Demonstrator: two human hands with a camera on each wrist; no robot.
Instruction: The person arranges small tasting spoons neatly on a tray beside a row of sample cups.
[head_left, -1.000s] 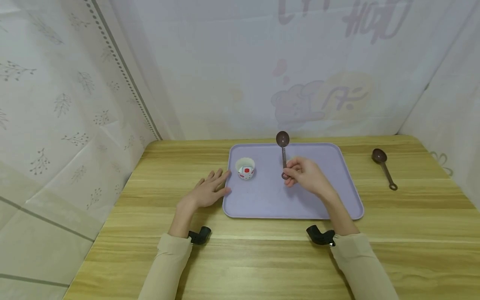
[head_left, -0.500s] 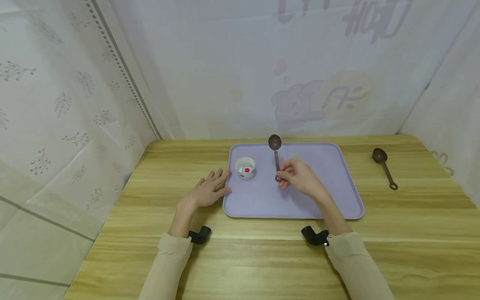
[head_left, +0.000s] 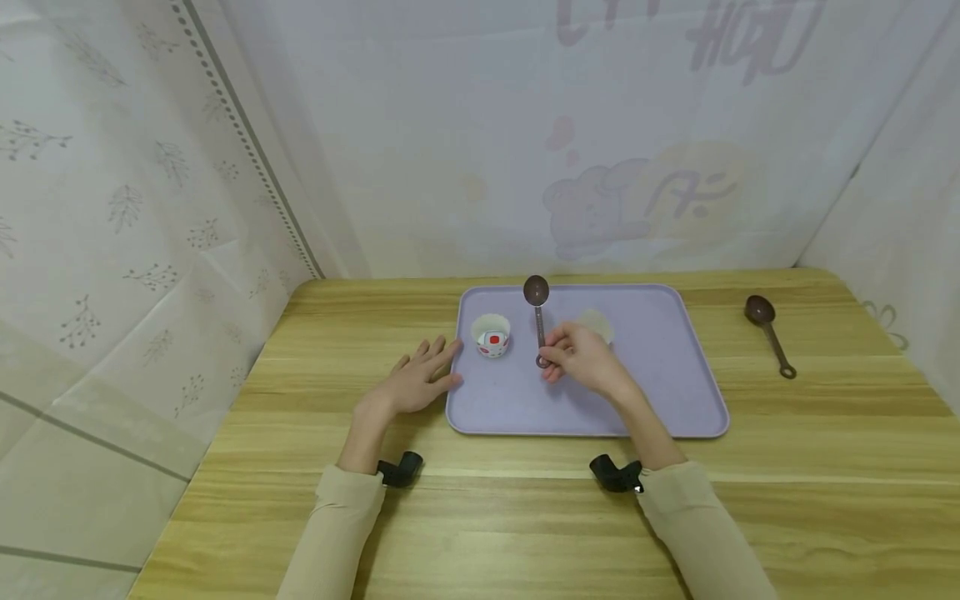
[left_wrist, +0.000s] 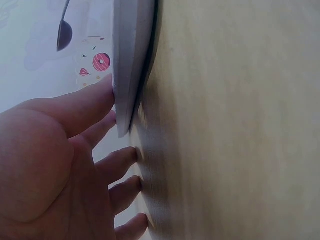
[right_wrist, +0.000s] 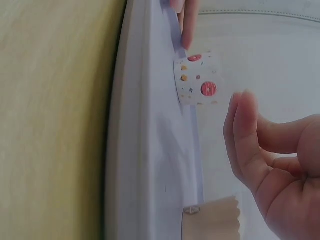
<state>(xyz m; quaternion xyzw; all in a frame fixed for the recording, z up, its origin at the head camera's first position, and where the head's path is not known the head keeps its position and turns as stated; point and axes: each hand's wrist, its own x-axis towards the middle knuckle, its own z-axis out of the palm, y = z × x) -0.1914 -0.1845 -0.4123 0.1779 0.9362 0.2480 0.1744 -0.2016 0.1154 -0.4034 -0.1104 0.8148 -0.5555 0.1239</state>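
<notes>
My right hand (head_left: 585, 360) pinches the ring end of a brown measuring spoon (head_left: 536, 291) between thumb and fingers. The spoon is held up over the tray, its round bowl pointing to the far side. Left of it stands a white paper baking cup (head_left: 492, 337) with red prints; donut pictures show on this printed cup (right_wrist: 200, 80) in the right wrist view. A second, pale baking cup (head_left: 597, 323) is partly hidden behind my right hand. My left hand (head_left: 408, 385) lies with fingers spread, thumb and index finger touching the left edge of the lilac tray (head_left: 517, 412).
Another brown measuring spoon (head_left: 761, 310) lies on the wooden table (head_left: 495, 533) right of the tray, handle toward me. The pale cup (right_wrist: 212, 220) shows beige with a wavy rim in the right wrist view. A patterned cloth (head_left: 420, 150) hangs behind the table.
My right hand has moved left across the tray with the measuring spoon, closer to the printed cup, uncovering part of the pale cup. The left hand has stayed in place.
</notes>
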